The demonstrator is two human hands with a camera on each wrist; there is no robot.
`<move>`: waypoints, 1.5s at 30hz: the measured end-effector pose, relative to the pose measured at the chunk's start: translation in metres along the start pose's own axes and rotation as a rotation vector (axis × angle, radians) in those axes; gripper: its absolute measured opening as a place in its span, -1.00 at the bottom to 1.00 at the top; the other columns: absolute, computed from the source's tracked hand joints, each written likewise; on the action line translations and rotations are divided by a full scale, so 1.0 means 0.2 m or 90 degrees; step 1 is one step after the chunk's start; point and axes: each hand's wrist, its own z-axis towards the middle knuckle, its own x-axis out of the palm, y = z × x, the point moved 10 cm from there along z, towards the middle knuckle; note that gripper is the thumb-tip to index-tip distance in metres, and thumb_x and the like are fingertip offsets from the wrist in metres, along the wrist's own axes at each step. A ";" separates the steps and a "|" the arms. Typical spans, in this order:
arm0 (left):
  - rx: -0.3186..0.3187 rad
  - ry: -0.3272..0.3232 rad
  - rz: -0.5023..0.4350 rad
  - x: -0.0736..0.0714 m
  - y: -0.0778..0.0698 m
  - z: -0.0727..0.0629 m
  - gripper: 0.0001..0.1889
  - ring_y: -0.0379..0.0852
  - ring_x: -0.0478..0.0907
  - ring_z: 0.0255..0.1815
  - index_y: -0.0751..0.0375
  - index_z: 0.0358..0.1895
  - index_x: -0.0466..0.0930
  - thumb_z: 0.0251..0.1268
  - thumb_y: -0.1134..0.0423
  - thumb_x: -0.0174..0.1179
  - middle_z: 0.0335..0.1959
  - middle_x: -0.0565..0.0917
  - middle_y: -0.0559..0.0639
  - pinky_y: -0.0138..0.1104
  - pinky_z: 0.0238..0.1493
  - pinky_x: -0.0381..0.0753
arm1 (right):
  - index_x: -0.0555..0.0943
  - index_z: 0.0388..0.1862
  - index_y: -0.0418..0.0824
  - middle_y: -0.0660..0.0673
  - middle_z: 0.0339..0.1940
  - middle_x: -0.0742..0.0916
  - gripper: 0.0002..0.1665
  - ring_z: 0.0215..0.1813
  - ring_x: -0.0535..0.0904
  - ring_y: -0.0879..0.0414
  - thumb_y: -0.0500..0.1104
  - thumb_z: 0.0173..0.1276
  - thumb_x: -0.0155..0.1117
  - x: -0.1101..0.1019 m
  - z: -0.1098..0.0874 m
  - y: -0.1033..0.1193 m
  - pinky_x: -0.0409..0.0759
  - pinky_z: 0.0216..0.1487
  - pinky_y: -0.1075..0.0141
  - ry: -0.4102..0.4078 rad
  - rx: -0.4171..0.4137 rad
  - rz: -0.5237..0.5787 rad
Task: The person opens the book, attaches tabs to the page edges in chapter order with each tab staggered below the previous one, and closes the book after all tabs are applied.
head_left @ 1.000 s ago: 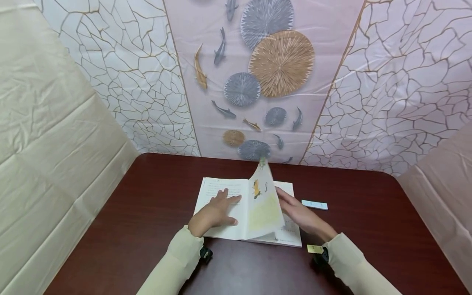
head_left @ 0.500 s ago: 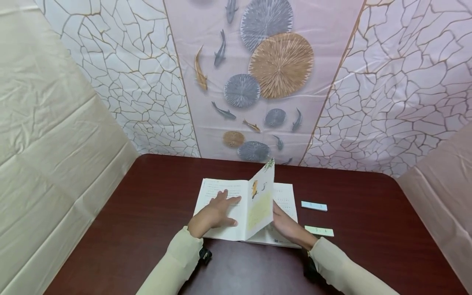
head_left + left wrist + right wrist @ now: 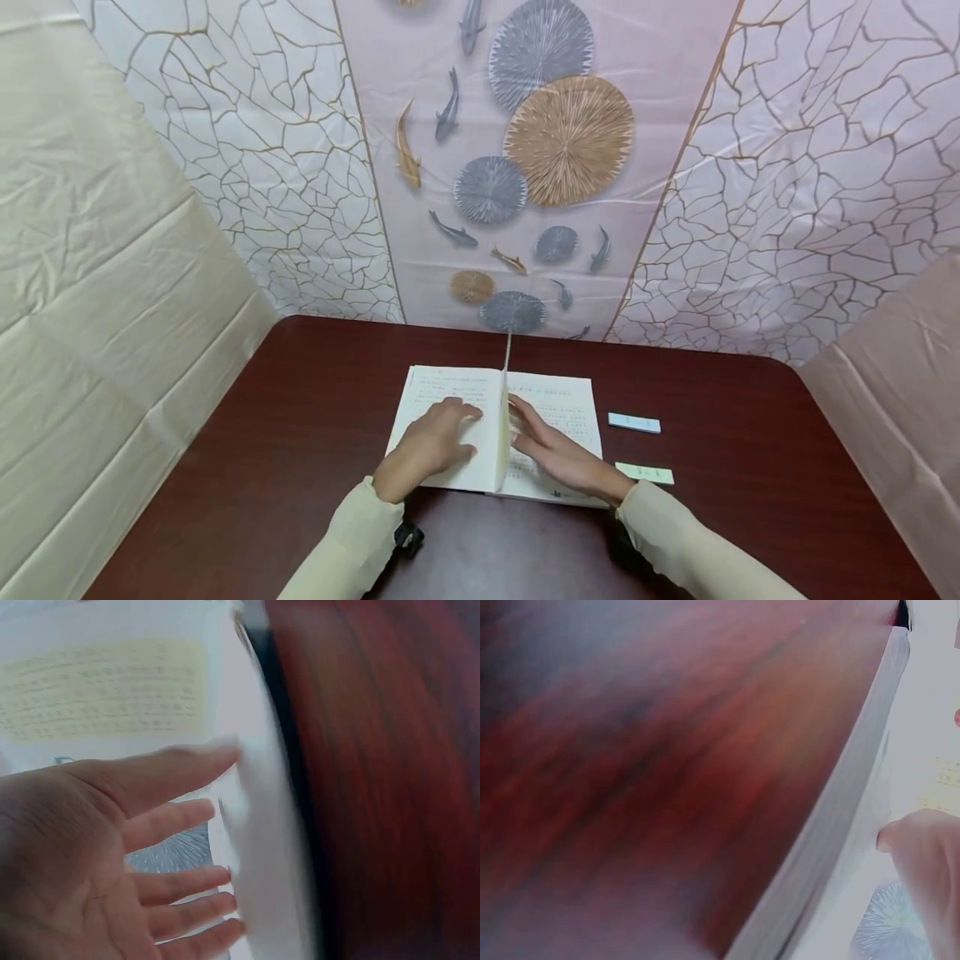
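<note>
An open book (image 3: 573, 407) lies on the table, and one leaf (image 3: 503, 442) stands almost upright at its middle, seen edge-on in the head view. Over the left page is my left hand (image 3: 423, 450), its fingers spread and holding nothing. My right hand (image 3: 562, 458) is on the other side of the leaf, over the right page, with extended fingertips at the leaf's face. In the left wrist view the palm (image 3: 82, 855) shows beside a page with a yellow text panel (image 3: 105, 690). The right wrist view shows the thumb (image 3: 922, 847) near the thick block of page edges (image 3: 817, 825).
Right of the book lie a light blue paper strip (image 3: 633, 423) and a pale green strip (image 3: 645, 474), the latter close to the right wrist. The dark red wooden table (image 3: 247, 467) meets a patterned wall cloth (image 3: 555, 275) at the back.
The leaf has swung left from a rightward lean to nearly upright, with my right hand moving left behind it. My left hand has shifted slightly, its fingers drawn in a little.
</note>
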 end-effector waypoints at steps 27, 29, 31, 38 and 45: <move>-0.201 -0.118 -0.118 -0.38 0.46 -0.10 -0.71 -0.11 0.45 -0.55 0.05 -0.40 0.73 0.39 -0.06 0.41 -0.61 0.55 -0.11 -0.26 -0.50 0.36 | 0.12 0.74 -0.20 -0.20 0.78 0.02 0.00 0.75 -0.33 -0.30 0.38 0.61 0.06 0.15 0.03 0.02 -0.10 0.62 -0.34 0.071 0.023 -0.227; -0.212 -0.110 -0.110 -0.34 0.49 -0.10 -0.70 -0.11 0.45 -0.56 0.04 -0.40 0.73 0.39 -0.07 0.40 -0.62 0.55 -0.11 -0.27 -0.52 0.35 | 0.10 0.73 -0.23 -0.21 0.78 0.01 0.02 0.75 -0.33 -0.31 0.39 0.60 0.05 0.15 0.02 0.03 -0.09 0.62 -0.33 0.072 0.023 -0.238; -0.219 -0.105 -0.099 -0.31 0.52 -0.10 -0.70 -0.10 0.44 -0.58 0.04 -0.39 0.72 0.40 -0.07 0.40 -0.62 0.54 -0.10 -0.27 -0.54 0.33 | 0.10 0.73 -0.25 -0.22 0.78 0.01 0.04 0.75 -0.33 -0.32 0.39 0.61 0.04 0.15 0.02 0.03 -0.09 0.62 -0.34 0.076 0.021 -0.247; -0.215 -0.089 -0.037 -0.24 0.53 -0.08 -0.69 -0.12 0.37 -0.62 0.01 -0.43 0.66 0.43 -0.07 0.38 -0.62 0.53 -0.09 -0.27 -0.57 0.30 | 0.11 0.71 -0.33 -0.31 0.76 0.04 -0.24 0.74 -0.29 -0.37 0.10 0.78 -0.18 0.15 0.02 0.06 -0.14 0.65 -0.28 0.097 -0.002 -0.308; -0.209 -0.133 0.032 -0.27 0.48 -0.08 -0.64 -0.02 0.52 -0.48 0.20 -0.06 0.64 0.39 -0.02 0.42 -0.42 0.63 -0.01 -0.13 -0.45 0.50 | 0.16 0.67 -0.41 -0.41 0.72 0.12 -0.41 0.74 -0.14 -0.37 -0.25 0.77 -0.21 0.13 0.02 0.13 -0.17 0.66 -0.25 0.128 -0.054 -0.345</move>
